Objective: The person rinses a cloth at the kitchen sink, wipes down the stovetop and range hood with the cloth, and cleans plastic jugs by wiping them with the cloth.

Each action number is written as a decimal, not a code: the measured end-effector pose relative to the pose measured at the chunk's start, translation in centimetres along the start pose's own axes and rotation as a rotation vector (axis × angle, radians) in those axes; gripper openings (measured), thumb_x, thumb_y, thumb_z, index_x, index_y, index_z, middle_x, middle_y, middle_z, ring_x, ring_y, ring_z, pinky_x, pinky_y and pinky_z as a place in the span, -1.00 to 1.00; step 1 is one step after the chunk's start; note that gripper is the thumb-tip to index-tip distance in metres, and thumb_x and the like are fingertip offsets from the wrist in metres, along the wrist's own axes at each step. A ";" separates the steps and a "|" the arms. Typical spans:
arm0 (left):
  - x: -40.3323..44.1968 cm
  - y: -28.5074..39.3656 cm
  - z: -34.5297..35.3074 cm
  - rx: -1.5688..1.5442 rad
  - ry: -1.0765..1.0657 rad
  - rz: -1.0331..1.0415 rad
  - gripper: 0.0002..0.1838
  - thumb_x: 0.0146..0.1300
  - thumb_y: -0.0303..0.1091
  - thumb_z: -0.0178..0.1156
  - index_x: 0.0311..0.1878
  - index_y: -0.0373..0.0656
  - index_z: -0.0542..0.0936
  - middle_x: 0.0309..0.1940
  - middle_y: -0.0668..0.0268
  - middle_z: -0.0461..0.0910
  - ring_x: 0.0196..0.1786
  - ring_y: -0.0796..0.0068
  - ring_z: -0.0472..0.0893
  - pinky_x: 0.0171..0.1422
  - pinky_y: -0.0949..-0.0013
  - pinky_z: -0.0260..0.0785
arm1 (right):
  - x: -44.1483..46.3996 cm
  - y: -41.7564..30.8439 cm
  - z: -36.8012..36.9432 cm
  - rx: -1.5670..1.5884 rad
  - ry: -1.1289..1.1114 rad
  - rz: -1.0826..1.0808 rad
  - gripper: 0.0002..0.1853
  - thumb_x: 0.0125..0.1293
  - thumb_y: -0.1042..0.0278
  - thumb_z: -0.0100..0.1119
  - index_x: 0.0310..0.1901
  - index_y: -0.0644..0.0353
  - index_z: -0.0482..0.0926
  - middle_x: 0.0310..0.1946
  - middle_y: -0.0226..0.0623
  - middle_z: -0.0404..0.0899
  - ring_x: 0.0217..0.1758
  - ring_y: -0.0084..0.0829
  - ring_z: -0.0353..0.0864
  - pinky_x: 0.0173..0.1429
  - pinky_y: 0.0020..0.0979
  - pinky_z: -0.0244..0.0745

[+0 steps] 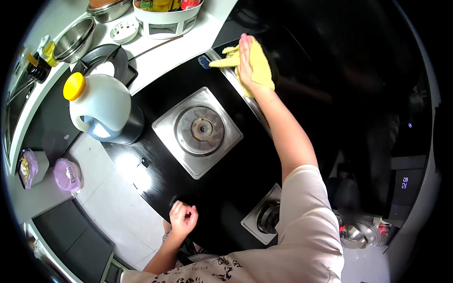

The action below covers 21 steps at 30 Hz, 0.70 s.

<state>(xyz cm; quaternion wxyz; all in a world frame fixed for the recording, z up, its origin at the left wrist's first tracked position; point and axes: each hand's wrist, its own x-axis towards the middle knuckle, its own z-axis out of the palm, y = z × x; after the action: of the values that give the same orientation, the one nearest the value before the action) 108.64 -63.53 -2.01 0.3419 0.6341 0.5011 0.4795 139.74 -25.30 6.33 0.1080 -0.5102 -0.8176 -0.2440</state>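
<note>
My right hand (245, 63) is stretched out at the back of the black stovetop (155, 155). Its straight fingers press a yellow cloth (260, 66) against the metal strip (257, 112) and the dark panel behind it. Part of the cloth sticks out to the left, beside a small dark blue patch (204, 62). My left hand (183, 218) is curled into a loose fist over the stove's front edge, with nothing visible in it. Between the hands is a square steel burner plate (163, 126) with a round burner (202, 130). My right sleeve partly covers a second burner (269, 217).
A large jug (111, 101) with a yellow cap stands at the stove's left. Behind it are a dark pan (121, 61), steel bowls (75, 40) and a white rack (167, 21) of bottles. A lilac-lined bin (66, 174) stands lower left. More steel bowls (356, 233) sit at right.
</note>
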 end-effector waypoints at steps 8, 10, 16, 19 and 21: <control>0.4 0.1 -0.4 -0.033 -0.064 0.010 -0.73 -0.06 -0.62 0.32 -0.60 -0.15 0.39 -0.65 0.27 0.38 -0.60 0.25 0.38 -0.52 0.28 0.20 | -4.5 0.3 0.5 0.444 -0.164 0.178 -0.31 0.26 0.52 -0.05 0.45 0.40 0.09 0.51 0.01 0.00 0.60 -0.09 -0.09 0.62 -0.20 -0.16; 0.5 0.1 -0.6 -0.023 -0.073 0.029 -0.73 -0.07 -0.62 0.33 -0.61 -0.15 0.40 -0.65 0.28 0.38 -0.60 0.25 0.38 -0.52 0.29 0.20 | 0.4 0.9 -2.9 0.113 0.194 0.035 -0.23 0.14 0.64 -0.04 0.45 0.42 0.05 0.49 0.17 -0.05 0.57 0.18 -0.14 0.60 -0.03 -0.19; 0.9 -0.1 -0.5 -0.012 -0.097 0.034 -0.74 -0.09 -0.59 0.34 -0.61 -0.15 0.41 -0.63 0.28 0.42 -0.59 0.25 0.41 -0.51 0.30 0.24 | 12.5 0.7 -3.4 -0.226 0.175 0.052 -0.16 0.26 0.26 0.10 0.47 0.44 -0.04 0.54 0.04 -0.14 0.61 -0.01 -0.21 0.64 -0.11 -0.24; 0.9 0.0 -0.8 -0.013 -0.107 0.044 -0.74 -0.08 -0.59 0.34 -0.61 -0.15 0.41 -0.63 0.28 0.42 -0.59 0.25 0.41 -0.51 0.29 0.24 | 12.7 -0.5 0.6 -0.136 0.094 0.013 -0.21 0.26 0.30 0.02 0.47 0.42 -0.01 0.55 -0.09 -0.09 0.62 -0.17 -0.15 0.64 -0.24 -0.21; 1.0 0.3 -1.0 -0.021 -0.108 0.042 -0.74 -0.08 -0.60 0.34 -0.61 -0.15 0.41 -0.62 0.28 0.43 -0.59 0.25 0.41 -0.51 0.29 0.24 | 11.1 -1.1 3.1 -0.094 0.012 -0.051 -0.25 0.25 0.37 -0.03 0.46 0.42 0.02 0.54 -0.08 -0.09 0.61 -0.20 -0.10 0.64 -0.28 -0.18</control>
<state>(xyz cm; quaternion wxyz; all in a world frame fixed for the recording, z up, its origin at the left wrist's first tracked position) 107.82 -62.67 -1.20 0.3649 0.6657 0.4636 0.4569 133.88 -15.42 8.04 0.0825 -0.4924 -0.8172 -0.2880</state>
